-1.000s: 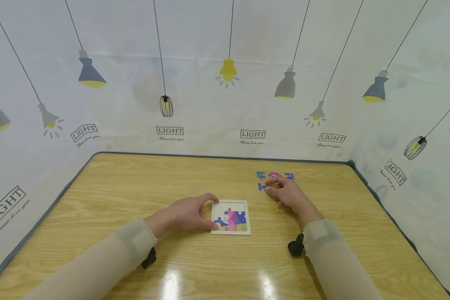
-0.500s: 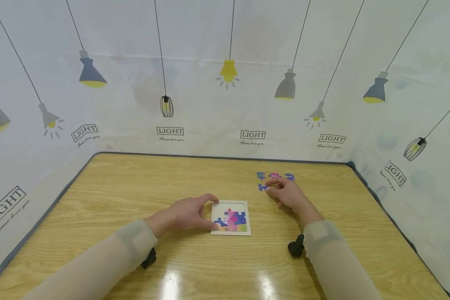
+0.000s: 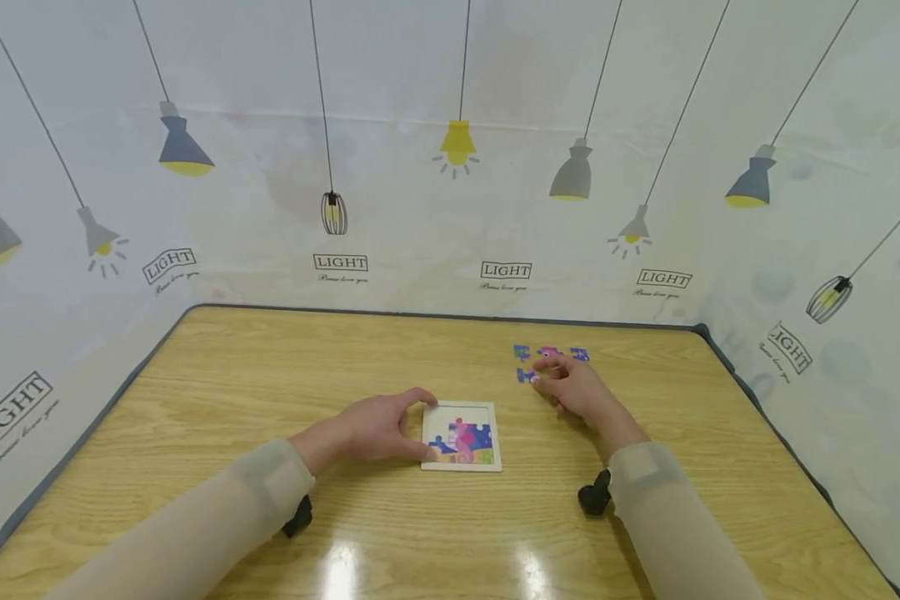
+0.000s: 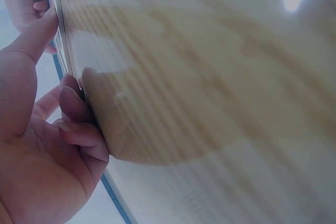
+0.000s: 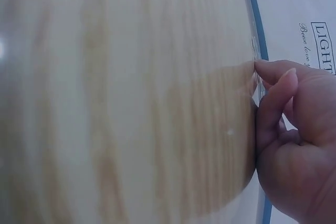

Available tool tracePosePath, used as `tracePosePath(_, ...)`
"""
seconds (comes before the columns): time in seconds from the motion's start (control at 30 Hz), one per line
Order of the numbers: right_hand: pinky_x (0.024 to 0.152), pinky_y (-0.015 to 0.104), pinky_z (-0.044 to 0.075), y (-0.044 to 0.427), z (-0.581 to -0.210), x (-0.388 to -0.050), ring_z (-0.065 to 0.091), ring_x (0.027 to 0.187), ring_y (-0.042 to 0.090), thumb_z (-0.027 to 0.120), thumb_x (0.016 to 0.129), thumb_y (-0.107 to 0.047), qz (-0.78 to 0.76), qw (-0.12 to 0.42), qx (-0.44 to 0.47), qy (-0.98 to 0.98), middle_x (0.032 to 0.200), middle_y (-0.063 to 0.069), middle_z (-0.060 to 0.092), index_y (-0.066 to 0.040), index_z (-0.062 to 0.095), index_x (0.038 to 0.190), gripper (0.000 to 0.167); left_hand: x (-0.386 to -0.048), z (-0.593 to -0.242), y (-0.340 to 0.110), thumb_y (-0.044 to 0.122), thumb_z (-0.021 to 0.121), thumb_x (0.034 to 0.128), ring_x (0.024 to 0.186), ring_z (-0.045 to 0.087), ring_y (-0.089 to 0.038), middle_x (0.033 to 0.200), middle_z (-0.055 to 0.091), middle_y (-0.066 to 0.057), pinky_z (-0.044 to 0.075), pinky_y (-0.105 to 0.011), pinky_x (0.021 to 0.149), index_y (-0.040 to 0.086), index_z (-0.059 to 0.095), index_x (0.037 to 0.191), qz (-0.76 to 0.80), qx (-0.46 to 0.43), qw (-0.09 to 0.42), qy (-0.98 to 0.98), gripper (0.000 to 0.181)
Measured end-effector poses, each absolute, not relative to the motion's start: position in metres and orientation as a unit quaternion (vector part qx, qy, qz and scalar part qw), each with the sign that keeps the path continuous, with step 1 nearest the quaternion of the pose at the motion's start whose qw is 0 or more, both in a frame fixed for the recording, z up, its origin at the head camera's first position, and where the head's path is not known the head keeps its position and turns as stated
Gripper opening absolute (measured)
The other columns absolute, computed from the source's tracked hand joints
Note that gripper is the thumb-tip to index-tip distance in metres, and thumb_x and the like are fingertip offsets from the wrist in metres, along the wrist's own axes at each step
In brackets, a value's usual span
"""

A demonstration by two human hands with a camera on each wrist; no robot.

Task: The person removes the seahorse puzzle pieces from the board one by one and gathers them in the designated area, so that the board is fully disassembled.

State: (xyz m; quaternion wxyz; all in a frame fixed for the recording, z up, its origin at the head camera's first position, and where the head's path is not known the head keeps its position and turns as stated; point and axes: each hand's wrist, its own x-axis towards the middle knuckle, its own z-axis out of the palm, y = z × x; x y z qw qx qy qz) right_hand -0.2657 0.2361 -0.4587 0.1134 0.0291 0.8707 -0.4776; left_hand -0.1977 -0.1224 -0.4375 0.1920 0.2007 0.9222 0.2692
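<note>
My left hand (image 3: pixel 378 427) holds a square white puzzle tray (image 3: pixel 461 468) by its left side, thumb near the lower corner and index finger at the upper one. Partly filling the tray is a pink and blue picture, with bare white at its top and upper left. Farther right, my right hand (image 3: pixel 579 388) pinches a blue and pink puzzle piece (image 3: pixel 525 376) lying on the table; its fingers cover the piece's right end. Curled fingers of the left hand (image 4: pixel 47 145) rest against the wood in the left wrist view. The right hand (image 5: pixel 302 140) touches the tabletop in its wrist view.
Behind the right hand lie a blue and green piece (image 3: pixel 521 352), a pink piece (image 3: pixel 549 352) and a blue piece (image 3: pixel 580 354). The wooden table (image 3: pixel 285 358) has a dark edge, and a lamp-printed backdrop (image 3: pixel 405 217) stands around it.
</note>
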Motion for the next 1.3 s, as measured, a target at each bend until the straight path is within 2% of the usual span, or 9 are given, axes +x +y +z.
tracePosePath(0.13,0.058,0.024,0.052,0.238,-0.459,-0.264,0.055,0.069,0.012,0.074,0.106,-0.019,-0.492,0.108,0.02,0.864,0.11,0.008,0.056,-0.008,0.062,0.146,0.043,-0.198,-0.437,-0.123,0.057,0.087,0.0897,0.077,0.056,-0.018,0.091,0.065,-0.002,0.042,-0.035,0.073,0.033,0.053,0.156,0.27,0.201,0.193,0.922,0.078)
tracePosePath(0.3,0.061,0.026,0.056,0.234,-0.45,-0.254,0.059,0.074,0.015,0.07,0.107,-0.015,-0.506,0.119,-0.018,0.854,0.1,0.007,0.059,-0.003,0.064,0.137,0.033,-0.198,-0.437,-0.123,0.058,0.087,0.0896,0.078,0.057,-0.018,0.092,0.065,-0.002,0.043,-0.035,0.073,0.034,0.052,0.156,0.27,0.198,0.196,0.921,0.079)
tracePosePath(0.43,0.064,0.029,0.058,0.225,-0.445,-0.244,0.063,0.078,0.019,0.07,0.108,-0.019,-0.493,0.141,-0.071,0.855,0.099,0.008,0.064,-0.002,0.066,0.132,0.029,-0.199,-0.438,-0.122,0.06,0.086,0.0893,0.079,0.057,-0.018,0.093,0.065,-0.002,0.043,-0.035,0.073,0.035,0.052,0.156,0.269,0.198,0.194,0.922,0.079)
tracePosePath(0.7,0.064,0.026,0.049,0.194,-0.442,-0.225,0.058,0.079,0.019,0.074,0.106,-0.024,-0.464,0.178,-0.141,0.856,0.101,0.007,0.064,-0.007,0.071,0.124,0.024,-0.199,-0.438,-0.122,0.06,0.086,0.089,0.079,0.057,-0.018,0.093,0.065,-0.002,0.043,-0.035,0.073,0.035,0.052,0.156,0.267,0.196,0.193,0.924,0.079)
tracePosePath(0.97,0.072,0.028,0.051,0.165,-0.441,-0.218,0.059,0.092,0.022,0.077,0.104,-0.027,-0.434,0.202,-0.178,0.86,0.106,0.005,0.066,-0.017,0.075,0.122,0.021,-0.198,-0.438,-0.122,0.057,0.087,0.0895,0.073,0.055,-0.016,0.087,0.066,-0.001,0.043,-0.034,0.069,0.033,0.051,0.157,0.274,0.198,0.199,0.92,0.08)
tracePosePath(1.13,0.075,0.027,0.049,0.157,-0.444,-0.218,0.059,0.092,0.02,0.078,0.103,-0.022,-0.425,0.213,-0.196,0.858,0.103,0.003,0.067,-0.018,0.074,0.121,0.019,-0.197,-0.437,-0.122,0.056,0.087,0.0897,0.072,0.055,-0.016,0.086,0.066,-0.001,0.043,-0.034,0.069,0.032,0.052,0.157,0.274,0.204,0.194,0.92,0.08)
tracePosePath(1.3,0.083,0.028,0.048,0.156,-0.445,-0.221,0.058,0.094,0.019,0.082,0.101,-0.022,-0.4,0.219,-0.21,0.865,0.104,0.002,0.067,-0.017,0.073,0.124,0.026,-0.198,-0.437,-0.123,0.056,0.087,0.0898,0.072,0.055,-0.016,0.086,0.065,-0.001,0.043,-0.033,0.068,0.031,0.052,0.156,0.274,0.205,0.19,0.92,0.079)
